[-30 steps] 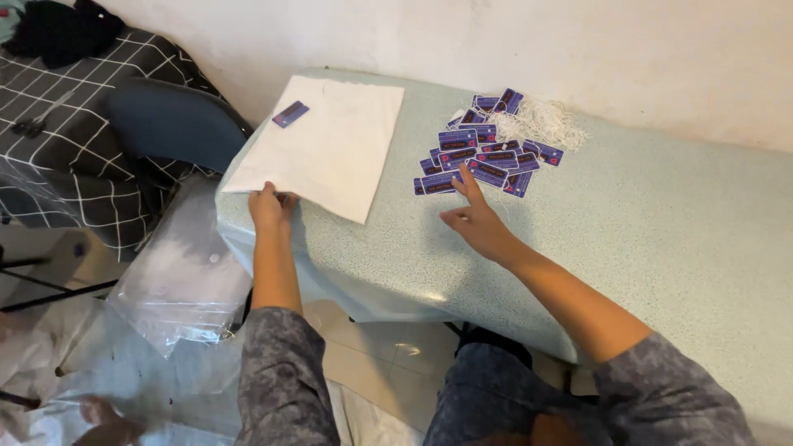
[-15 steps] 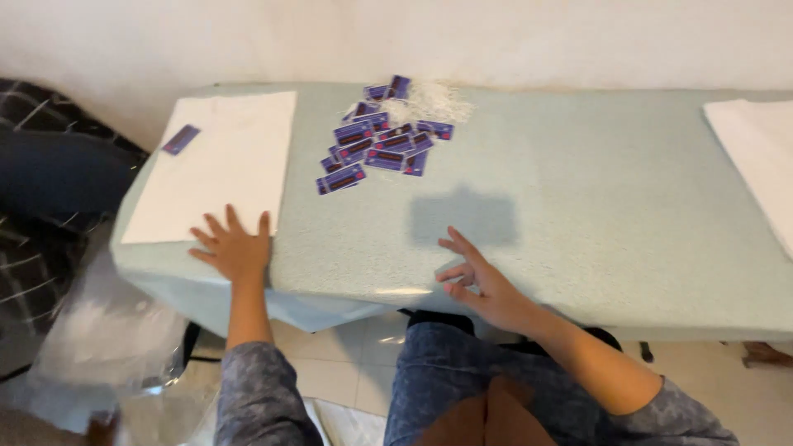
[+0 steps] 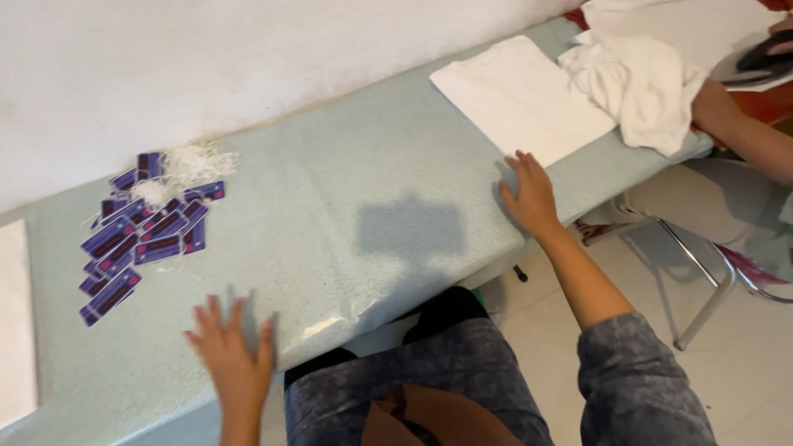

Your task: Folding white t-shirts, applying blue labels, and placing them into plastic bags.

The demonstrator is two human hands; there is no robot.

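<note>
My left hand [image 3: 231,355] lies flat and empty on the pale green table [image 3: 372,215], fingers spread, near the front edge. Several purple tags [image 3: 140,235] lie scattered up and to the left of it, beside a small heap of white strings [image 3: 186,165]. My right hand [image 3: 529,194] rests open on the table further right, fingers spread. Its fingertips come close to a folded white cloth [image 3: 520,99].
A crumpled white cloth [image 3: 640,78] lies past the folded one. Another person's arm [image 3: 739,128] reaches in at the far right, by a dark iron [image 3: 756,62]. A metal chair frame [image 3: 702,264] stands on the tiled floor. Another white cloth's edge [image 3: 12,322] shows at the left.
The view has swung to the right along the table. My right hand moved right, towards the folded white cloth. My left hand slid right, off the first white cloth and past the purple tags.
</note>
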